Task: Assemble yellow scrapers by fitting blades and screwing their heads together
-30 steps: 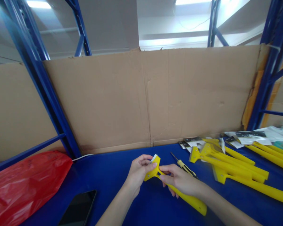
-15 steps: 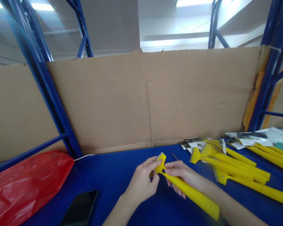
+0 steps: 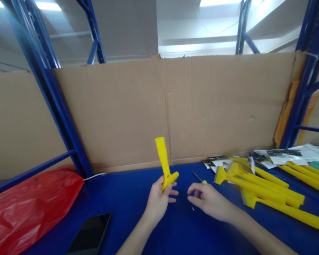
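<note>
My left hand (image 3: 158, 202) is closed on a yellow scraper (image 3: 163, 159) at its head end, with the handle pointing up and away. The scraper's blade edge is hidden by the fingers. Lower and to the right, my right hand (image 3: 208, 200) hovers at the table with curled fingers. A gap shows between its thumb and forefinger, and nothing visible lies in it. A small screw (image 3: 193, 209) rests on the blue table just below those fingertips. Beyond the hand lies a screwdriver (image 3: 199, 177), its shaft pointing away and its yellow handle partly covered by the hand.
Several yellow scrapers (image 3: 266, 187) are piled on the right, with packaging cards (image 3: 219, 160) behind them. A black phone (image 3: 90, 233) and a red plastic bag (image 3: 34, 209) occupy the left. Cardboard (image 3: 130, 117) walls the back between blue rack posts (image 3: 61, 117).
The scraper has been turned so its handle now points up instead of toward the lower right. My right hand has let go of it and moved right, beside the screw.
</note>
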### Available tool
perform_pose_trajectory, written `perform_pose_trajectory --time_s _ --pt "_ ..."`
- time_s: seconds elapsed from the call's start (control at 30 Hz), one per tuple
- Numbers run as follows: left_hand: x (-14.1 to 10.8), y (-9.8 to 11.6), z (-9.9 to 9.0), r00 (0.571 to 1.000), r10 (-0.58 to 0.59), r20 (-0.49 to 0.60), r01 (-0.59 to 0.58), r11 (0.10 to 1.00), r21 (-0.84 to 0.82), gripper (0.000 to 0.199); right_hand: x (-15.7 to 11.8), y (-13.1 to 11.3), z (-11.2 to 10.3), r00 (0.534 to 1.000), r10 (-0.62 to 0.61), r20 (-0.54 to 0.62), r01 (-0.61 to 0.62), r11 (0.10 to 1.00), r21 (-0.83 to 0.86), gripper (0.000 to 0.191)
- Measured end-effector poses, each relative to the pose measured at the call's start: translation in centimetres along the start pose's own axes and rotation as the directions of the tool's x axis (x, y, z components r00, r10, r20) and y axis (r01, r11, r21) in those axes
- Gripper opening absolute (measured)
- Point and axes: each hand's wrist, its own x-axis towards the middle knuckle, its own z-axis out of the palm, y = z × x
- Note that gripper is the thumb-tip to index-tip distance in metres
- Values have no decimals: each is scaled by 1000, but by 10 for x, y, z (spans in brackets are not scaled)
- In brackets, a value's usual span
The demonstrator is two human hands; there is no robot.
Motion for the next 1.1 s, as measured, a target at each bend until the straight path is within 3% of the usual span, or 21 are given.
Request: perform_pose_trajectory --time_s 0.1,0.27,0.6,0.83,1.1 --pt "-1 5 -2 991 -131 14 131 979 -158 28 -3 6 1 996 -78 40 86 965 -247 5" --pt "-2 6 -4 980 -189 55 196 958 -211 28 -5 8 0 992 -118 40 124 956 -266 8" --pt "-6 0 5 971 -189 145 214 960 -181 31 5 7 10 989 -125 -79 109 977 -182 19" --pt "-2 3 -1 978 -204 40 208 963 -174 29 3 -2 10 977 -189 -99 149 936 -319 13" --pt "1 5 -3 976 -218 1 215 962 -168 25 11 -5 29 982 -174 -73 121 879 -461 10"
